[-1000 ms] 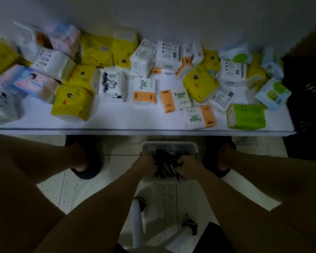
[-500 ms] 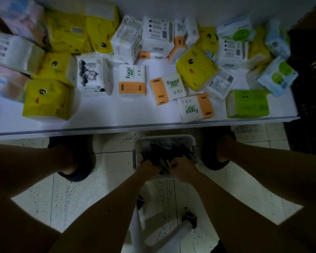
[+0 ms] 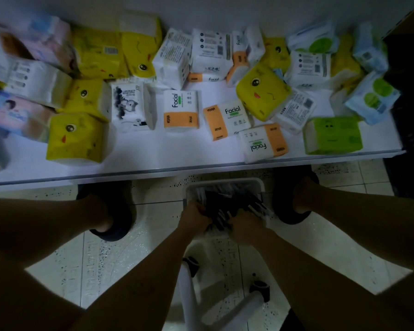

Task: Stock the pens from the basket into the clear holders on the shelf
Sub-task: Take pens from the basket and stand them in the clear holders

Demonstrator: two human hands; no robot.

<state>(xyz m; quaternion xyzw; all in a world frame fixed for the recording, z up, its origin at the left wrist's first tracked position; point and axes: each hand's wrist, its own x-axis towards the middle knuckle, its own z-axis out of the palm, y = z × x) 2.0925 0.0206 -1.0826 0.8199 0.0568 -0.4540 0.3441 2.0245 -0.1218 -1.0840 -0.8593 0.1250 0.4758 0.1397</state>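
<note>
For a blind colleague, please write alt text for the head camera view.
The left hand and right hand grip dark pens in a white basket below a white shelf. The shelf carries many tissue packs, yellow, orange and green.

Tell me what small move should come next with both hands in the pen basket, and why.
Probably lift the gathered pens straight up, clear of the basket: the left hand and right hand both grip them inside it, and the shelf ahead shows only tissue packs.
</note>
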